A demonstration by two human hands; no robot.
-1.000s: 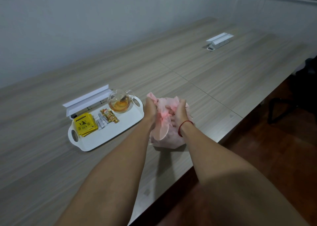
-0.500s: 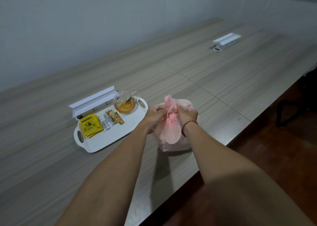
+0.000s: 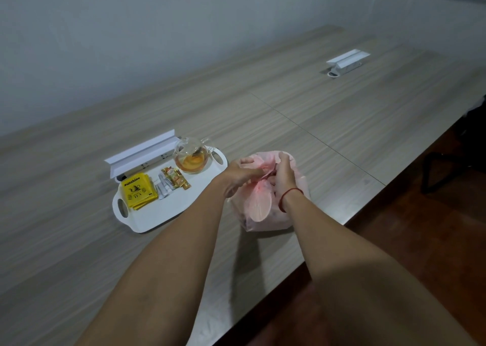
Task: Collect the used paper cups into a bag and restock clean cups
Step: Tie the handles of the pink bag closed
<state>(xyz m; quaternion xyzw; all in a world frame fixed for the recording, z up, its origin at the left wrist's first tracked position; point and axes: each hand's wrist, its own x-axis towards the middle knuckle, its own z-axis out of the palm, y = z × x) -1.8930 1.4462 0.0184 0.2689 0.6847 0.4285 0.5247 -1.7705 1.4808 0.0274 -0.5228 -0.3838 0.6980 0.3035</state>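
Hands: left (image 3: 242,175), right (image 3: 283,179) seemingly pinch bag (image 3: 261,210) top.

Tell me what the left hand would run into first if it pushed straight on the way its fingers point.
The bunched top of the pink bag, which the left hand grips. Just beyond it is the right hand, also gripping the bag. The depth between the two hands is hard to judge.

A long wood-grain conference table (image 3: 315,124) against a bare white wall (image 3: 184,43) marks this as an office meeting room. Flip-up power socket boxes stand open at 1 o'clock (image 3: 347,61) and 10 o'clock (image 3: 142,153), beside a tea tray (image 3: 163,214); a dark chair base (image 3: 431,172) shows at 3 o'clock.
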